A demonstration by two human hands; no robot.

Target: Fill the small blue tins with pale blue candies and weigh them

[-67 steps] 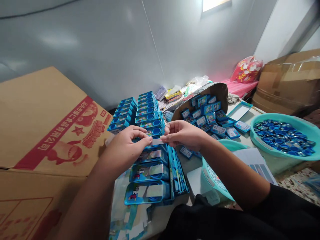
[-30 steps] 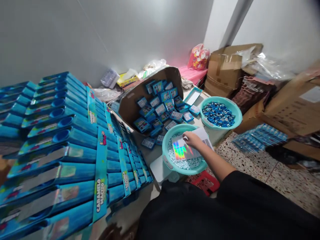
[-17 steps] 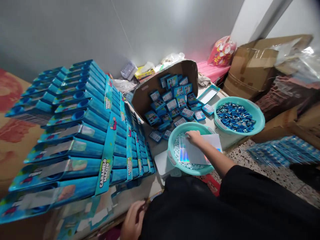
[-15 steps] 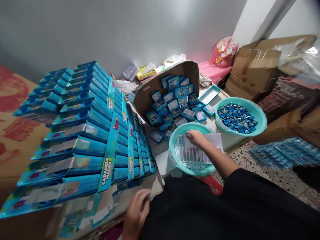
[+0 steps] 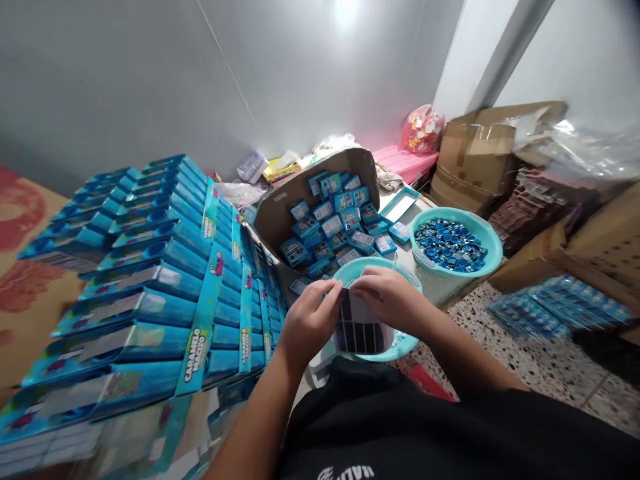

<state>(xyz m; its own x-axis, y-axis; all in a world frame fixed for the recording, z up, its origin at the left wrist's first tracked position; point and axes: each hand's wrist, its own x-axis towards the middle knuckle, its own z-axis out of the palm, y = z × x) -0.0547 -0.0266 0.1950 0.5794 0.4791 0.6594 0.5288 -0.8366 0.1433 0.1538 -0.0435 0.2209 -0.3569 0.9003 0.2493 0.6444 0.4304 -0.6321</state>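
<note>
Both my hands are together over the near turquoise basin (image 5: 350, 267). My left hand (image 5: 311, 319) pinches one edge of a sticker sheet (image 5: 361, 333) printed with dark rectangles. On the same sheet's upper part, my right hand (image 5: 386, 297) is closed with bent fingers. The sheet is tilted and covers much of the basin, where small white pieces (image 5: 400, 341) show beside it. Behind lie many small blue boxes (image 5: 345, 223), spilling out of a cardboard carton (image 5: 270, 217).
Stacked blue display boxes (image 5: 165, 287) fill the left side. A second turquoise basin (image 5: 493, 250) holds small blue and silver pieces (image 5: 450, 243). Brown cartons (image 5: 465, 160) stand at the right, with blue plastic-wrapped packs (image 5: 555, 307) on the speckled floor.
My left hand has risen from the table edge to the sheet. The sheet, lying across the basin before, is now lifted and tilted between both hands. The view has shifted somewhat.
</note>
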